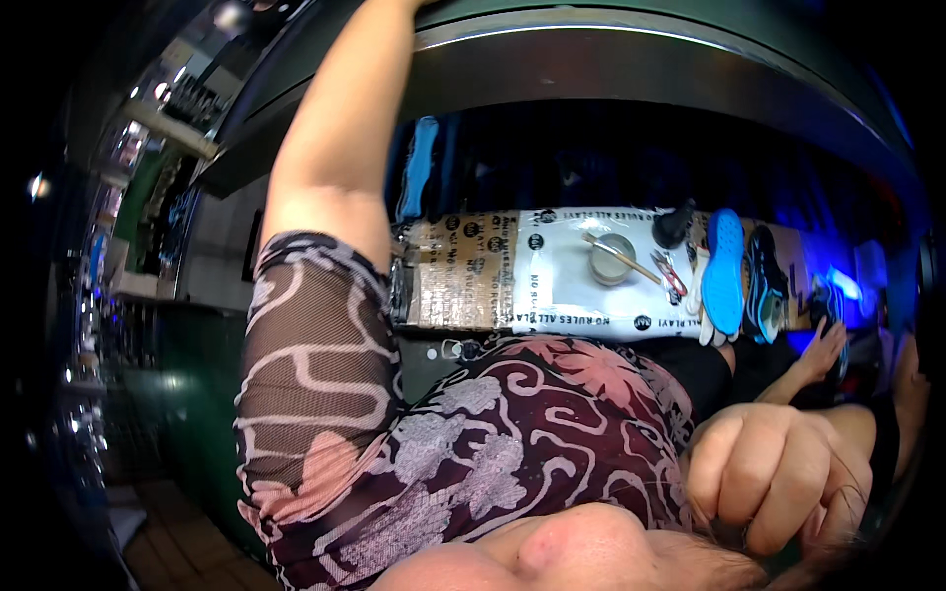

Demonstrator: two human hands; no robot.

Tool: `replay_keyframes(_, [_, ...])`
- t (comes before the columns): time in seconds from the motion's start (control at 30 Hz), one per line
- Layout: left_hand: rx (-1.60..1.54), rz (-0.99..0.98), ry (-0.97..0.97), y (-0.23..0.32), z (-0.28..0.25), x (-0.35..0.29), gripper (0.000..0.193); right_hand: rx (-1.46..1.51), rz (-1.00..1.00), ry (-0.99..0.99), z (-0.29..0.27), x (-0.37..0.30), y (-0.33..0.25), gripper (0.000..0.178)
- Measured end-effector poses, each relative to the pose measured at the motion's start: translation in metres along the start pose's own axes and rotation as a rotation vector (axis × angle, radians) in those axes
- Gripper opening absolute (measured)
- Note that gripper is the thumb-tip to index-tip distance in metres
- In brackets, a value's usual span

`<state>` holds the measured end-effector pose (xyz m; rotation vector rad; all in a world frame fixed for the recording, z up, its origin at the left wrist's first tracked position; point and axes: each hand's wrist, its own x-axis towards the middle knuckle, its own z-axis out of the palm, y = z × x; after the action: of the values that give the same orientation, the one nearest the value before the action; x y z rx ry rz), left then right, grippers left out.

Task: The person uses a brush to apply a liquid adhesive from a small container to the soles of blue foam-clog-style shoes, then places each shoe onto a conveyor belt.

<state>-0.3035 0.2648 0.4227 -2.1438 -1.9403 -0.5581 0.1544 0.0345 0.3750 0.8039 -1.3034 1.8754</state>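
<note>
My left arm [340, 108] reaches forward over the metal-edged bench; its hand passes beyond the upper edge of the picture. At the lower right, my right hand [774, 473] is raised close to the camera. Its fingers are curled closed, and anything inside them is hidden. Below the bench edge, on a surface wrapped in printed tape and white sheet, stands a round pot [613, 262] with a stick [626, 258] across its top. To its right lie a small red-handled tool [671, 276], a bright blue insole [724, 271] and a dark shoe [764, 281].
The bench's curved metal edge [631, 54] spans the top. Another blue insole [421, 167] stands below it at the left. A black object [673, 227] sits behind the red-handled tool. At the right, another person's hand [823, 353] is near a dark shoe. Workshop floor [192, 394] shows at left.
</note>
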Motion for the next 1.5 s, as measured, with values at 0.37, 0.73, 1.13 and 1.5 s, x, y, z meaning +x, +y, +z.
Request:
replay_keyframes(0.37, [0.07, 0.013, 0.028, -0.025, 0.025, 0.023, 0.023, -0.098, -0.119, -0.186, -0.001, 0.023, 0.033, 0.021])
replay_keyframes(0.73, [0.0, -0.021, 0.051, -0.022, 0.024, 0.015, 0.023, -0.173, -0.093, 0.065, 0.013, 0.025, 0.012, 0.011])
replay_keyframes(1.13, [0.043, 0.014, 0.018, -0.014, 0.011, 0.008, 0.025, -0.046, -0.284, 0.022, 0.011, -0.001, 0.009, 0.005])
replay_keyframes(1.5, [0.135, 0.105, 0.018, -0.031, 0.022, 0.021, 0.028, -0.085, -0.097, -0.149, 0.005, 0.01, 0.012, 0.009])
